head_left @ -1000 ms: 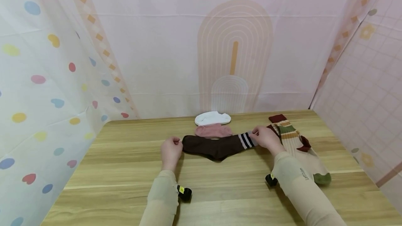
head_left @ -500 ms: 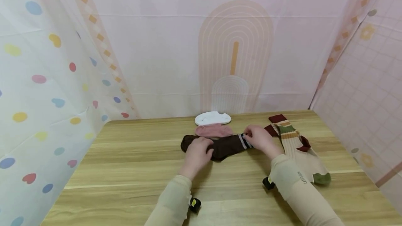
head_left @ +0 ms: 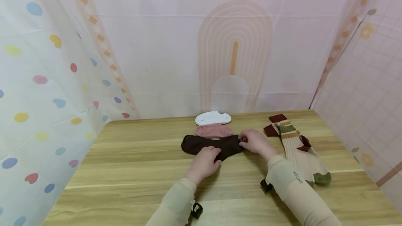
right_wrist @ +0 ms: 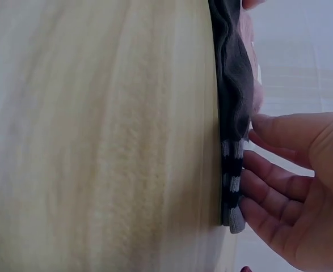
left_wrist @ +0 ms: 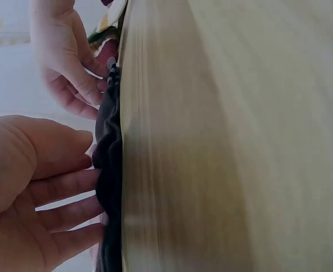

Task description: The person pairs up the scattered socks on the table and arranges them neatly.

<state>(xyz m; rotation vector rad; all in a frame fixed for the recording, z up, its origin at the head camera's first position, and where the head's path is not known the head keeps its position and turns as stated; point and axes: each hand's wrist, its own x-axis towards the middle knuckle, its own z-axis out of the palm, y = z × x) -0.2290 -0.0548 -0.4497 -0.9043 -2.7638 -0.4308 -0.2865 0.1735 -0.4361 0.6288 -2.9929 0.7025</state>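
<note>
A dark brown sock point(head_left: 192, 144) lies flat across the table. My left hand point(head_left: 205, 161) rests on its middle, near the heel, with loosely extended fingers. In the left wrist view those fingertips touch the cloth point(left_wrist: 110, 187), and the thumb stands apart from them. At the sock's other end is my right hand point(head_left: 255, 142), which hides the striped cuff in the head view. The right wrist view shows that grey-and-black striped cuff point(right_wrist: 233, 173) with relaxed fingers laid against it and the thumb tip close to the brown fabric.
Just behind the brown sock lies a pink sock point(head_left: 213, 130), with a white low-cut sock point(head_left: 213, 118) beyond it near the table's back edge. Beige socks point(head_left: 298, 149) with dark red cuffs and green toes lie overlapped on the right. Patterned curtains point(head_left: 163, 62) surround the wooden table point(head_left: 125, 170).
My left hand has left the toe end and moved right to the sock's middle. The right hand has slid a little left along the cuff, covering its stripes.
</note>
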